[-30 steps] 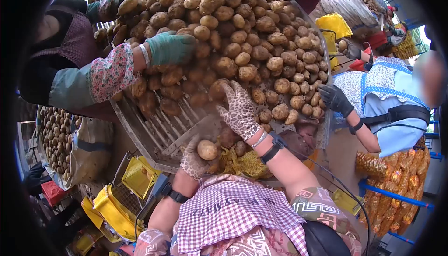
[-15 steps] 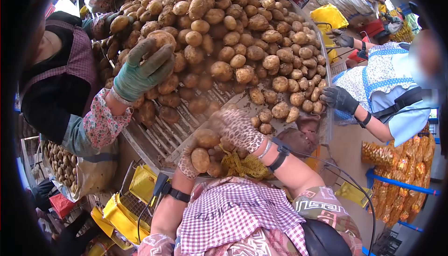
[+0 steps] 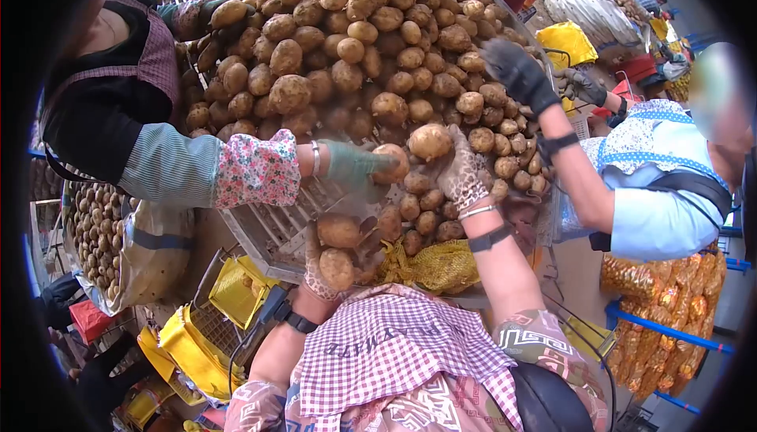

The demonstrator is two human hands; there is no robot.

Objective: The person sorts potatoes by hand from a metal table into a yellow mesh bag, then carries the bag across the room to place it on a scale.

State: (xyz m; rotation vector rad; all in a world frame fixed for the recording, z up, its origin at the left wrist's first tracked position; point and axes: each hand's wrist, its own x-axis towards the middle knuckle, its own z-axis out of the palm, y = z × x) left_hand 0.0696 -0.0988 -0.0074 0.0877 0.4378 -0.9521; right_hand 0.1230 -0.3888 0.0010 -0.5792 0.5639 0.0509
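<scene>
Centrally, the left hand (image 3: 325, 266) was cupped around two potatoes (image 3: 337, 268) at the near edge of the slatted table (image 3: 264, 231), just left of a yellow mesh bag (image 3: 441, 265). The right hand (image 3: 461, 178) was raised, its fingers curled about a single potato (image 3: 430, 142) at the foot of the potato pile (image 3: 371, 38). A co-worker's green-gloved hand (image 3: 351, 168) was seen just left of it.

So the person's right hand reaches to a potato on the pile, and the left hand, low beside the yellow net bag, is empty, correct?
Not empty: the head view shows the left hand cupping potatoes, low beside the yellow net bag. The right hand does reach to a potato on the pile.
</scene>
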